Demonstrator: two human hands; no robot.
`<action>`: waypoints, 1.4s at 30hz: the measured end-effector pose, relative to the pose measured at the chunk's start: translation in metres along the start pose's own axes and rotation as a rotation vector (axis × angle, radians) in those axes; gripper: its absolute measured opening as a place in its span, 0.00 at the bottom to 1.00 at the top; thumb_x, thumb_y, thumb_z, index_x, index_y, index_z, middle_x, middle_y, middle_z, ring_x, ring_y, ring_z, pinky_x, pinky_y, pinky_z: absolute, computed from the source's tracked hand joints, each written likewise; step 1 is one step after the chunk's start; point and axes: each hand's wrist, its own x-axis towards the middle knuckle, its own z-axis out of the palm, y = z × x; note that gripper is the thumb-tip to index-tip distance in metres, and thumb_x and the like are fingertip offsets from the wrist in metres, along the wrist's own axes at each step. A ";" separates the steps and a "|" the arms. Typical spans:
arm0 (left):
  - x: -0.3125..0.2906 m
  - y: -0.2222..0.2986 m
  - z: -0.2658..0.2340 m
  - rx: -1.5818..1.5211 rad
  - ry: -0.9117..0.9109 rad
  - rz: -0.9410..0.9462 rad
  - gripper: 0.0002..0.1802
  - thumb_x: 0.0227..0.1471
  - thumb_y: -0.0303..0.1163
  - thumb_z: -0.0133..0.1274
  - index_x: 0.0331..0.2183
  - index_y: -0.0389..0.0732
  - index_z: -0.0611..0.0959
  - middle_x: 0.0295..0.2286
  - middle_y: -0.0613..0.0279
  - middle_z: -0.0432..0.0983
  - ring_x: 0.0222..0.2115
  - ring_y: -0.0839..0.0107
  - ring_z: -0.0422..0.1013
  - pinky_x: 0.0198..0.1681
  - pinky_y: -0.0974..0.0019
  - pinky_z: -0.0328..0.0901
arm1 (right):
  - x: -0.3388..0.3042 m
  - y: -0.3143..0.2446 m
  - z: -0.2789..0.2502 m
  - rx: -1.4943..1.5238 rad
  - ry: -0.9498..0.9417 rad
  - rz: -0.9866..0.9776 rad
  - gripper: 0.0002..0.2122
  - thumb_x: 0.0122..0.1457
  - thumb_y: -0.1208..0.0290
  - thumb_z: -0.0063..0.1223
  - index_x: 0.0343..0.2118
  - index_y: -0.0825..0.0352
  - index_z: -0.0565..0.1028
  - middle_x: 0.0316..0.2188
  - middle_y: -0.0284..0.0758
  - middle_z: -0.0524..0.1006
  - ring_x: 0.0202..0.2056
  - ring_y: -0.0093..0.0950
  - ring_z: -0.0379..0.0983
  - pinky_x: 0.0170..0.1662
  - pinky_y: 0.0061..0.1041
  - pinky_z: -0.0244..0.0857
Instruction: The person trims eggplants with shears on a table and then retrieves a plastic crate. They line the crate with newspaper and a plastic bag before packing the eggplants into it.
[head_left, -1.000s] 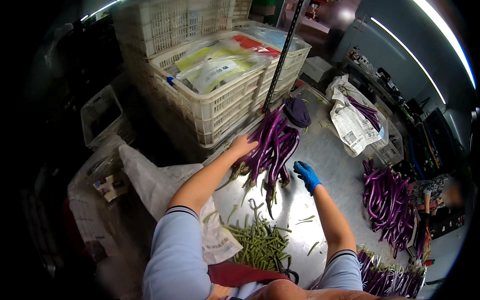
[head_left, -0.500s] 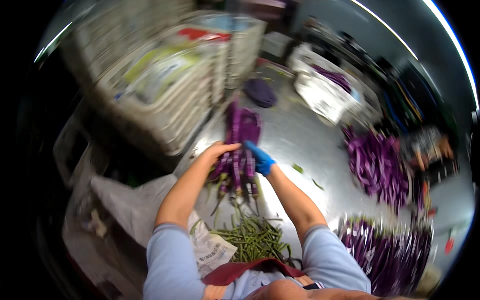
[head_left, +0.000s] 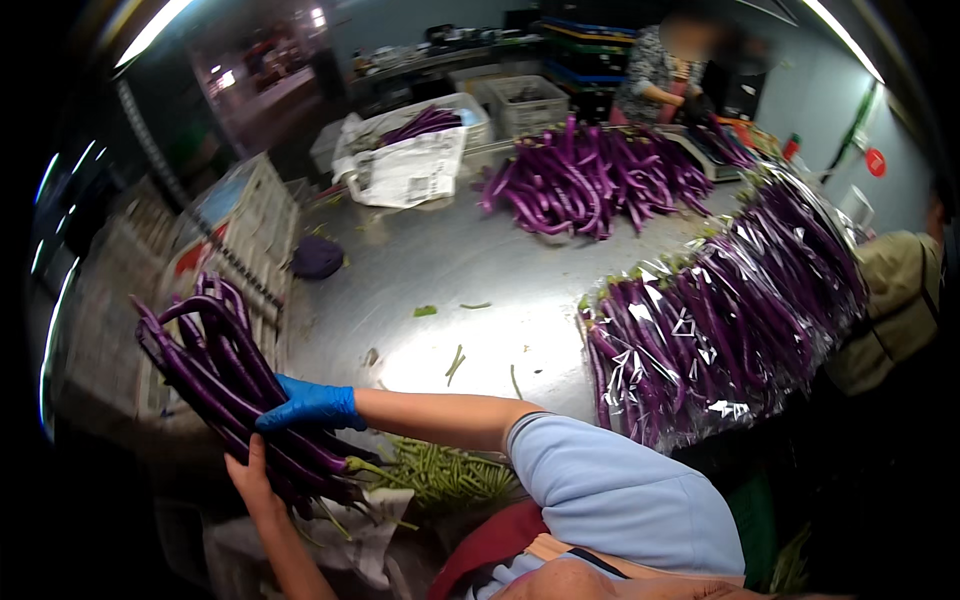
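Note:
Several long purple eggplants are bunched together between my hands at the left, off the table's left edge. My right hand, in a blue glove, lies over the upper side of the bunch with its fingers pressed round it. Bare, my left hand grips the bunch from below, near the stem end; some of its fingers are hidden behind the eggplants. The bunch is tilted, its green stems toward me and its tips up and away. Beneath the stem end lies a pile of short green stalks.
A metal table carries loose eggplants at the back, clear-wrapped eggplant packs at the right and a dark purple round thing. Stacked crates stand left. One person works at the far side; another person's sleeve shows right.
My view has swung to the right. The bunch has come off the table toward the left edge, both hands still on it, and its stems now point toward the lower right.

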 end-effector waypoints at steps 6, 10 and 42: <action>-0.125 0.035 -0.043 -0.152 0.281 0.129 0.30 0.41 0.29 0.52 0.47 0.35 0.59 0.44 0.55 0.59 0.42 0.65 0.59 0.46 0.64 0.56 | -0.015 -0.019 0.096 0.026 -0.381 0.070 0.38 0.37 0.68 0.61 0.50 0.67 0.50 0.46 0.36 0.61 0.48 0.25 0.55 0.51 0.25 0.49; -0.206 0.054 -0.075 -0.130 0.475 0.257 0.32 0.39 0.26 0.52 0.47 0.33 0.59 0.43 0.56 0.60 0.43 0.64 0.59 0.47 0.63 0.53 | -0.027 -0.013 0.172 0.070 -0.559 0.214 0.36 0.39 0.73 0.58 0.51 0.67 0.50 0.48 0.37 0.59 0.48 0.25 0.54 0.51 0.24 0.48; -0.612 0.018 -0.451 -0.756 1.396 -0.253 0.19 0.45 0.38 0.48 0.36 0.33 0.70 0.34 0.57 0.69 0.35 0.68 0.66 0.38 0.68 0.61 | -0.106 0.441 0.650 -0.050 -0.972 1.420 0.26 0.42 0.54 0.54 0.42 0.65 0.66 0.36 0.35 0.70 0.36 0.24 0.67 0.39 0.21 0.62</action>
